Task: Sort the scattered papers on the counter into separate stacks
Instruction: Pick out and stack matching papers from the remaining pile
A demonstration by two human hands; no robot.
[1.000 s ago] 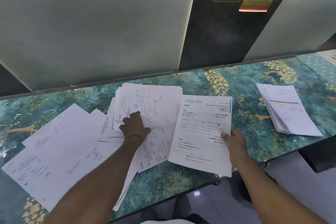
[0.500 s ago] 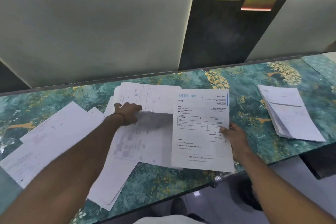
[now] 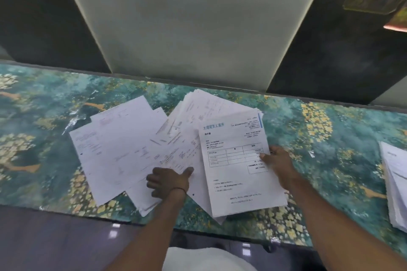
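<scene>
Loose sheets (image 3: 119,152) fan across the green patterned counter (image 3: 44,138) at left. My left hand (image 3: 168,181) rests on their near edge, fingers bent, thumb out; whether it pinches any I cannot tell. The blue-headed form pile (image 3: 235,182) lies beside them, its right edge pinched by my right hand (image 3: 278,164), thumb on top. Another stack (image 3: 396,182) lies far right.

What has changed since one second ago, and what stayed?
The left hand came from the far part of the loose papers to their near edge. The blue-headed sheet slid left over them. The right hand still pinches its right edge.
</scene>
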